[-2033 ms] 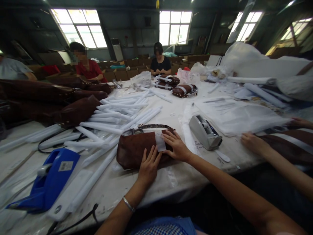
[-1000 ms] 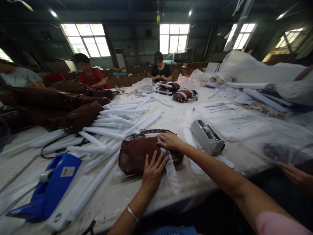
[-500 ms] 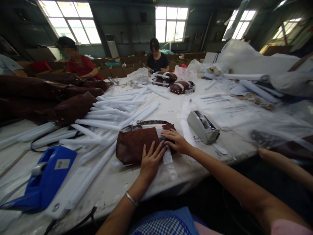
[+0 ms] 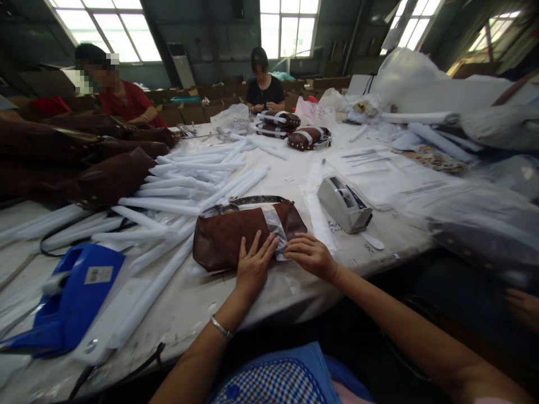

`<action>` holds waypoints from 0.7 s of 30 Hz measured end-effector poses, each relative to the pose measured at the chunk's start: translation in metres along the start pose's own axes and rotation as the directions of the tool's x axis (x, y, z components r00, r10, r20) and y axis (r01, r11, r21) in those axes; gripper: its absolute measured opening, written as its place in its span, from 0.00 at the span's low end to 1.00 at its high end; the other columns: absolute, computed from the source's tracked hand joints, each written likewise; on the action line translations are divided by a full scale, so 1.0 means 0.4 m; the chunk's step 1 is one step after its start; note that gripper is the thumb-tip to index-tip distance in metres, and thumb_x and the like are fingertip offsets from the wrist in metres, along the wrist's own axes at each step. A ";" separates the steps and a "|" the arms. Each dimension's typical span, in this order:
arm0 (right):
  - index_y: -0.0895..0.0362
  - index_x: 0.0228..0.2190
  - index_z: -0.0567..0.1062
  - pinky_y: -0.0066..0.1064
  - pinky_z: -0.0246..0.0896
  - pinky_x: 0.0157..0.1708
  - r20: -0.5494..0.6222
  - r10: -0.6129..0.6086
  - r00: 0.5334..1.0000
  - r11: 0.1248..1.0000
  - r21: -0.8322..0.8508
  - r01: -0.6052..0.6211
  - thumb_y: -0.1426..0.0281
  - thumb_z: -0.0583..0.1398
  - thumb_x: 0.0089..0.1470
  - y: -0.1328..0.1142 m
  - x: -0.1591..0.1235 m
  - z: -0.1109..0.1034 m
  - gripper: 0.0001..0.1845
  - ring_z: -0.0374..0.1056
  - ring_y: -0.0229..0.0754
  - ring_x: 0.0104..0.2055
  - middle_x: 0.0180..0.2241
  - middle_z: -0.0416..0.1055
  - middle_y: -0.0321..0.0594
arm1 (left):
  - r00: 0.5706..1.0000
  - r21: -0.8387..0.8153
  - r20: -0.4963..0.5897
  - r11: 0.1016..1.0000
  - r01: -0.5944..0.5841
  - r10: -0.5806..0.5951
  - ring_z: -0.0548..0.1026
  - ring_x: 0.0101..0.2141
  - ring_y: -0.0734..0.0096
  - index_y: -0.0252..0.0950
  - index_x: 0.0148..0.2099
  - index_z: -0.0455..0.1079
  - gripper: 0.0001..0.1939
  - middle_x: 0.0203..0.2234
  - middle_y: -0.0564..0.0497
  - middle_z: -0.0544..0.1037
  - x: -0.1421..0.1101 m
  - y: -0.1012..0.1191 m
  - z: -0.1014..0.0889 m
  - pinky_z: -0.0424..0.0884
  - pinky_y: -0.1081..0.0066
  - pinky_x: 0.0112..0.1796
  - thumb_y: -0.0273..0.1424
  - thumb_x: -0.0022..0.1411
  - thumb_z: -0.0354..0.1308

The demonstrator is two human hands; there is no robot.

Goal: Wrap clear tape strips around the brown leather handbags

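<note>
A brown handbag (image 4: pixel 223 234) lies on its side on the table in front of me, its strap (image 4: pixel 261 199) along the far edge. A whitish, see-through plastic strip (image 4: pixel 273 217) crosses the bag right of its middle. My left hand (image 4: pixel 252 269) rests flat on the bag with fingers spread, its fingertips at the strip. At the bag's near edge, the fingers of my right hand (image 4: pixel 312 256) are drawn together on the strip's lower end. Right of the bag stands a grey tape dispenser (image 4: pixel 344 205).
White wrapped rolls (image 4: pixel 177 193) lie in a heap on the left, by piled brown bags (image 4: pixel 113 177). A blue tape dispenser (image 4: pixel 80 297) is at the near left. Several strapped bags (image 4: pixel 309 138) sit farther back. Two people work across the table; another person's hand (image 4: pixel 524 306) shows at right.
The strip's loose end, which hung down toward the table edge, is now gathered up against the bag. My right hand has moved from the bag's top down to its near edge.
</note>
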State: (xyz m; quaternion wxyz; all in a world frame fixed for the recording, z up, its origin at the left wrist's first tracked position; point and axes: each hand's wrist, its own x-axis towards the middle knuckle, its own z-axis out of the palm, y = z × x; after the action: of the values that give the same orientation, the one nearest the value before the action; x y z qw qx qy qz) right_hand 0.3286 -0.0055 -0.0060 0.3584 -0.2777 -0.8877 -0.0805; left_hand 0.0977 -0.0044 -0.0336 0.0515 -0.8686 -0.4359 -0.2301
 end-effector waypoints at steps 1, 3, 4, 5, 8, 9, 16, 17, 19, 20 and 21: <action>0.50 0.43 0.78 0.43 0.66 0.56 0.002 0.003 1.000 1.000 -0.003 -0.003 0.78 0.58 0.62 -0.002 -0.003 -0.002 0.14 0.75 0.40 0.46 0.41 0.80 0.36 | 1.000 -0.007 0.004 1.000 0.004 -0.004 0.49 0.69 0.58 0.47 0.71 0.52 0.35 0.65 0.52 0.62 0.000 0.001 -0.002 0.39 0.41 0.66 0.19 0.64 0.47; 0.50 0.43 0.78 0.43 0.66 0.56 0.013 0.006 1.000 1.000 -0.012 -0.006 0.77 0.58 0.62 -0.003 -0.011 -0.001 0.13 0.75 0.40 0.46 0.41 0.80 0.36 | 1.000 -0.027 0.011 1.000 0.009 -0.009 0.49 0.69 0.59 0.46 0.70 0.53 0.36 0.65 0.52 0.63 0.002 0.003 -0.008 0.39 0.41 0.66 0.18 0.62 0.47; 0.50 0.43 0.79 0.43 0.66 0.56 0.017 0.003 1.000 1.000 -0.015 -0.003 0.77 0.58 0.62 -0.002 -0.015 0.002 0.13 0.75 0.40 0.46 0.41 0.80 0.36 | 1.000 -0.041 0.012 0.999 0.013 -0.013 0.50 0.69 0.58 0.46 0.70 0.54 0.37 0.65 0.52 0.63 0.003 0.004 -0.012 0.39 0.42 0.66 0.18 0.62 0.48; 0.50 0.43 0.79 0.43 0.66 0.57 0.021 -0.002 1.000 1.000 -0.018 0.002 0.77 0.58 0.62 -0.001 -0.019 0.005 0.13 0.75 0.41 0.46 0.41 0.80 0.36 | 1.000 -0.060 0.015 0.998 0.018 -0.018 0.50 0.69 0.58 0.45 0.70 0.54 0.36 0.65 0.52 0.63 0.005 0.006 -0.018 0.39 0.42 0.66 0.19 0.61 0.49; 0.50 0.42 0.79 0.45 0.63 0.59 0.036 -0.025 0.999 0.999 -0.024 0.026 0.76 0.60 0.61 -0.001 -0.031 0.008 0.11 0.74 0.42 0.48 0.40 0.80 0.35 | 0.999 -0.127 0.024 0.991 0.040 -0.037 0.52 0.68 0.56 0.43 0.69 0.57 0.34 0.64 0.52 0.64 0.011 0.012 -0.039 0.39 0.43 0.66 0.25 0.61 0.53; 0.51 0.41 0.79 0.46 0.61 0.60 0.052 -0.029 0.998 0.999 -0.019 0.030 0.73 0.62 0.61 -0.004 -0.034 0.005 0.08 0.73 0.43 0.50 0.40 0.80 0.36 | 0.999 -0.145 0.027 0.988 0.048 -0.044 0.53 0.68 0.55 0.43 0.68 0.58 0.32 0.64 0.52 0.65 0.014 0.015 -0.046 0.39 0.43 0.66 0.28 0.62 0.54; 0.50 0.42 0.77 0.47 0.57 0.63 -0.067 0.159 0.985 0.987 0.043 -0.156 0.70 0.64 0.59 -0.034 -0.027 -0.032 0.07 0.73 0.44 0.50 0.41 0.80 0.36 | 0.992 -0.176 -0.030 0.978 0.114 -0.121 0.60 0.66 0.57 0.47 0.62 0.67 0.20 0.60 0.53 0.71 0.028 0.026 -0.046 0.43 0.42 0.66 0.39 0.71 0.50; 0.50 0.41 0.77 0.47 0.57 0.63 -0.091 0.203 0.975 0.979 0.028 -0.201 0.70 0.64 0.59 -0.034 -0.020 -0.030 0.07 0.72 0.45 0.52 0.42 0.80 0.37 | 0.991 -0.172 -0.041 0.978 0.117 -0.126 0.60 0.65 0.57 0.47 0.61 0.67 0.19 0.59 0.53 0.72 0.028 0.027 -0.041 0.44 0.42 0.66 0.39 0.71 0.50; 0.51 0.42 0.76 0.49 0.55 0.64 -0.069 0.262 0.963 0.965 0.005 -0.262 0.68 0.64 0.59 -0.027 -0.005 -0.017 0.08 0.69 0.47 0.56 0.46 0.78 0.39 | 0.991 -0.157 -0.062 0.981 0.111 -0.122 0.61 0.65 0.56 0.47 0.61 0.68 0.19 0.59 0.52 0.72 0.027 0.026 -0.032 0.44 0.43 0.65 0.39 0.71 0.51; 0.51 0.43 0.75 0.50 0.54 0.64 -0.035 0.280 0.959 0.960 -0.001 -0.280 0.67 0.64 0.59 -0.021 0.002 -0.007 0.10 0.67 0.49 0.57 0.48 0.77 0.41 | 0.991 -0.148 -0.070 0.984 0.103 -0.115 0.61 0.65 0.56 0.47 0.61 0.68 0.19 0.59 0.52 0.72 0.026 0.024 -0.028 0.45 0.43 0.65 0.39 0.71 0.51; 0.52 0.44 0.74 0.51 0.53 0.64 0.002 0.296 0.955 0.955 -0.005 -0.296 0.67 0.64 0.59 -0.016 0.007 0.004 0.11 0.66 0.50 0.58 0.49 0.76 0.42 | 0.992 -0.138 -0.075 0.986 0.095 -0.106 0.62 0.65 0.56 0.47 0.62 0.67 0.19 0.59 0.52 0.72 0.024 0.023 -0.025 0.45 0.43 0.65 0.39 0.70 0.52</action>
State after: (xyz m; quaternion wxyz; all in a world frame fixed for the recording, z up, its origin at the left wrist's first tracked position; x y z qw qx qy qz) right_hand 0.3223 -0.0090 -0.0049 0.3646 -0.4084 -0.8364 -0.0278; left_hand 0.1063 -0.0057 -0.0195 -0.0009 -0.8367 -0.4602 -0.2967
